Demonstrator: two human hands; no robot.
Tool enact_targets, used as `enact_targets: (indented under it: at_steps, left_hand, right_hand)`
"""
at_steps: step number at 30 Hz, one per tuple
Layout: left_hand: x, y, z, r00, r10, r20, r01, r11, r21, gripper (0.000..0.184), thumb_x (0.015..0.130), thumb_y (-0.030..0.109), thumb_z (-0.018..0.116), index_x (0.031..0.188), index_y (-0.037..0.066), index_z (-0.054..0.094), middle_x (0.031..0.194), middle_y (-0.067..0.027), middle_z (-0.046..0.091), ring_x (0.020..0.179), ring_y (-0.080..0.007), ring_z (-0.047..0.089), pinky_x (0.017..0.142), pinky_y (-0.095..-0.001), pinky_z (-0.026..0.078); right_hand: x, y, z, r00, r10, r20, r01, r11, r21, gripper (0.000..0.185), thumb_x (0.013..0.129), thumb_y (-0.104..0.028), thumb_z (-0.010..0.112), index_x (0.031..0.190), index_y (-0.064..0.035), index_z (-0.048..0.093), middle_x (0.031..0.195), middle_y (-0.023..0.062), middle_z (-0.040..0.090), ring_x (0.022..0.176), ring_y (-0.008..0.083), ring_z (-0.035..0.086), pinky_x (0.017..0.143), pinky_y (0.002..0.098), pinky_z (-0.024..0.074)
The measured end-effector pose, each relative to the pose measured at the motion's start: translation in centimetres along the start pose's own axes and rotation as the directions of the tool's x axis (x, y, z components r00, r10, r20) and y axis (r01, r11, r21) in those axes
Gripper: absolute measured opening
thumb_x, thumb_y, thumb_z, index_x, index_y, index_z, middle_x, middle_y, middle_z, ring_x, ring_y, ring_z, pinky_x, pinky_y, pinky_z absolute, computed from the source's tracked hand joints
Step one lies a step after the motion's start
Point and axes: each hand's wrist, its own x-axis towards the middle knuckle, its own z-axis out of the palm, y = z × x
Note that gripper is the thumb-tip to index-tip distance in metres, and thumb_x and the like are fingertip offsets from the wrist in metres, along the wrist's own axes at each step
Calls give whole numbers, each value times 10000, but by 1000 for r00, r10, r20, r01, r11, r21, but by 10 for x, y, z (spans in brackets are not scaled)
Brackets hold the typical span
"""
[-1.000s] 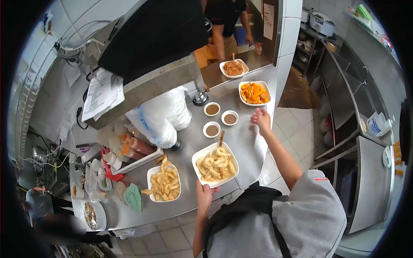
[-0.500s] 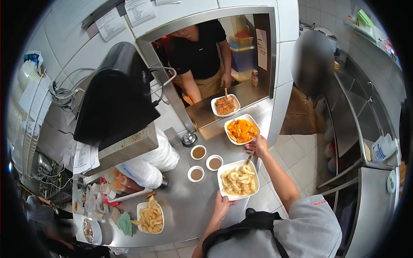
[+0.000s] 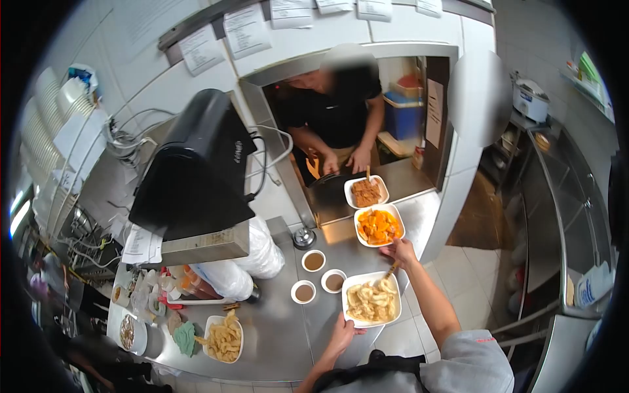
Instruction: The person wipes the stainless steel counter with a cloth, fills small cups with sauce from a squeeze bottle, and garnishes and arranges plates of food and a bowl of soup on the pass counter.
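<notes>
The left hand (image 3: 342, 334) has its fingers closed around the near left corner of the white bowl of pale fried pieces (image 3: 354, 282), which sits at the right edge of the steel counter (image 3: 278, 321), just beside three sauce cups (image 3: 333, 282). The right hand (image 3: 401, 253) reaches past that bowl with slightly bent fingers at the near rim of the bowl of orange food (image 3: 360, 219); whether they pinch it or only touch, I cannot tell.

Left hand (image 3: 343, 336): fingers partly hidden beneath white bowl (image 3: 357, 323), near counter's (image 3: 275, 327) right edge. Wall slips (image 3: 247, 31) (some cut off above): print too small.
</notes>
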Motion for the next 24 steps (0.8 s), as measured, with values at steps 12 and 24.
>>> enact_targets:
  at_steps: [12, 24]
  left_hand:
    - [7, -10, 3, 996, -37, 79, 48, 990, -136, 388, 896, 108, 292, 1264, 58, 179, 1103, -187, 474, 886, -256, 570, 764, -351, 477]
    - [-10, -11, 9, 985, 33, 170, 10, 968, -251, 496, 893, 95, 313, 1327, 120, 76, 1197, -164, 434, 1092, -303, 479, 825, -367, 433]
  right_hand:
    - [20, -85, -40, 910, -412, -54, 315, 769, -556, 375, 867, -215, 467, 1183, -16, 430, 883, 84, 578, 709, 146, 551, 593, 273, 469]
    - [-89, -159, 43, 883, -261, 391, 462, 332, -822, 266, 783, -61, 411, 952, 35, 593, 709, 106, 625, 613, 148, 590, 569, 262, 474]
